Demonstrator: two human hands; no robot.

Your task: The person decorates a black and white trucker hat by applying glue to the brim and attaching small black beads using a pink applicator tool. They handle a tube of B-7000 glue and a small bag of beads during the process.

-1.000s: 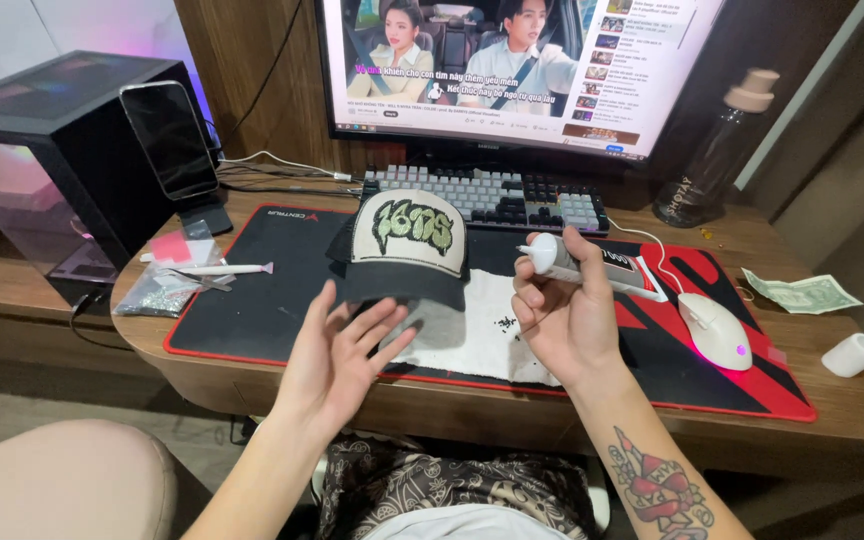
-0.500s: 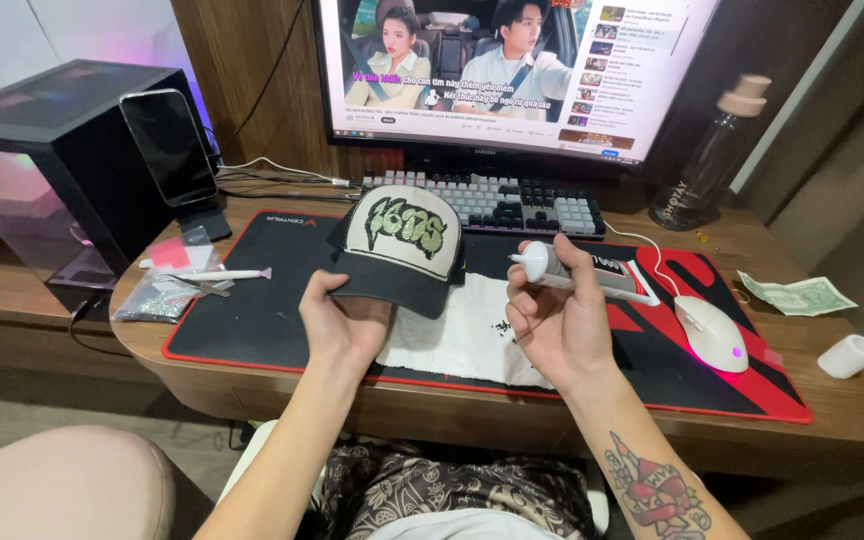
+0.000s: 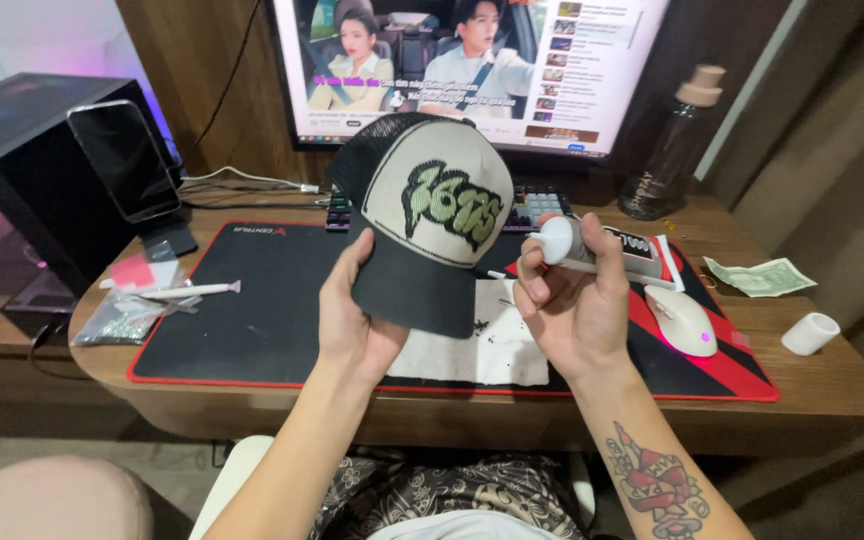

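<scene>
Your left hand (image 3: 352,325) pinches the cap (image 3: 422,215) by its stiff brim; the crown looks soft and light. Your right hand (image 3: 567,300) grips a small white tool (image 3: 557,240).

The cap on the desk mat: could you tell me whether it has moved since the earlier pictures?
Yes. The left hand has lifted the cap off the desk mat, up toward the monitor.
</scene>
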